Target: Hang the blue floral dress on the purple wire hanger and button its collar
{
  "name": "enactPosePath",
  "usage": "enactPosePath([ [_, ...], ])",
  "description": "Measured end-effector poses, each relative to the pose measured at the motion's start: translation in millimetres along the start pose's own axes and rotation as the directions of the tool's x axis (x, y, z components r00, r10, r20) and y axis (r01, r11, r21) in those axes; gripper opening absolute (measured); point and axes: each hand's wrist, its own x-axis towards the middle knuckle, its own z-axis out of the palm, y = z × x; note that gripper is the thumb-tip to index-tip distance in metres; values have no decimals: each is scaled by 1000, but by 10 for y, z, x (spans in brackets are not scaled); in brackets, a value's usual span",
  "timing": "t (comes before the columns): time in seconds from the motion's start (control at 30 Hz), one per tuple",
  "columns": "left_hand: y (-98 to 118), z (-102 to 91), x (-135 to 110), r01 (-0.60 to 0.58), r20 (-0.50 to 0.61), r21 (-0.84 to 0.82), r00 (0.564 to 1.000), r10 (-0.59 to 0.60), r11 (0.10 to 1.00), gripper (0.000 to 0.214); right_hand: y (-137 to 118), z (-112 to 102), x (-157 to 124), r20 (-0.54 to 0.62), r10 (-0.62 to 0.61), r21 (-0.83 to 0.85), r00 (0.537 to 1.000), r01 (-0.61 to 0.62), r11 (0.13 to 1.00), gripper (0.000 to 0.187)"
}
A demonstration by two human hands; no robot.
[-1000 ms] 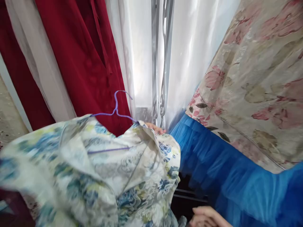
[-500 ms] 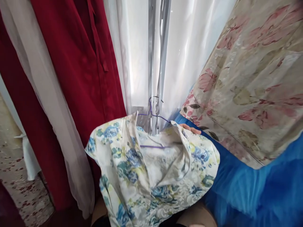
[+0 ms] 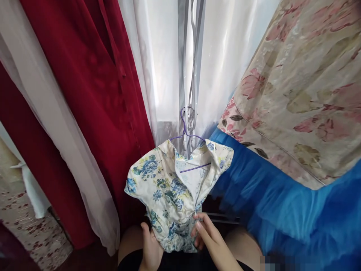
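Observation:
A white short-sleeved blouse (image 3: 169, 188) with blue flowers and a deep V neckline hangs on a purple wire hanger (image 3: 184, 130). Its narrow lower part comes down between my two hands. My left hand (image 3: 151, 246) rests against the blouse's lower left edge, thumb raised and apart from the cloth, with the other fingers partly hidden behind the fabric. On the other side, my right hand (image 3: 207, 234) has its fingers curled on the cloth just under the V of the neckline.
The hanger's hook is at a metal stand (image 3: 188, 75) with hanging straps, before a white curtain (image 3: 231, 49). Dark red cloth (image 3: 81, 75) and a sheer pale cloth (image 3: 62, 113) hang left. A floral fabric (image 3: 299, 113) and blue tulle (image 3: 270, 195) fill the right.
The blouse has swung away from me and hangs narrower, its right shoulder lowered. Fingers that were behind that shoulder have left it; both my hands are now low beside the blouse.

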Motion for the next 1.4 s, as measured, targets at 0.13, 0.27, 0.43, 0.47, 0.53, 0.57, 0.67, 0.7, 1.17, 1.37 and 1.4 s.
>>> enactPosePath([
  [0.13, -38, -33, -93, -17, -132, 47, 991, 24, 999, 80, -197, 170, 254, -19, -139, -121, 990, 136, 983, 34],
  [0.27, 1, -20, -30, -11, -112, 92, 993, 21, 996, 78, -232, 191, 328, -14, -167, -92, 986, 165, 982, 40],
  [0.43, -70, -10, 124, -282, -455, 314, 793, 404, 907, 77, -137, 59, 198, -154, -82, 31, 985, 87, 996, 48],
  [0.47, -145, 29, 125, -343, -467, 404, 719, 514, 848, 75, -118, 49, 167, -163, -56, 53, 985, 66, 996, 48],
  [0.53, -350, 151, 90, -410, -338, 535, 698, 632, 739, 66, -85, 69, 116, -153, -20, 87, 988, 34, 996, 48],
  [0.57, -462, 223, 61, -424, -236, 554, 745, 624, 716, 58, -72, 97, 97, -140, -14, 97, 990, 28, 995, 47],
  [0.67, -696, 396, 1, -454, -8, 513, 846, 532, 729, 35, -55, 210, 60, -99, -23, 106, 995, 34, 994, 44],
  [0.7, -715, 421, 1, -470, 21, 508, 845, 535, 722, 27, -60, 240, 56, -87, -23, 103, 996, 32, 994, 43],
  [1.17, -464, 242, 186, -557, 326, 644, 820, 471, 525, 17, -1539, 100, 832, -144, -182, 197, 973, 209, 958, 36],
  [1.37, -559, -7, 377, -545, 333, 628, 833, 441, 556, 20, -1942, 167, 1067, -171, -305, 200, 937, 336, 921, 31],
  [1.4, -563, -42, 403, -552, 326, 620, 828, 457, 557, 21, -1940, 187, 1057, -160, -310, 185, 937, 337, 923, 30],
])
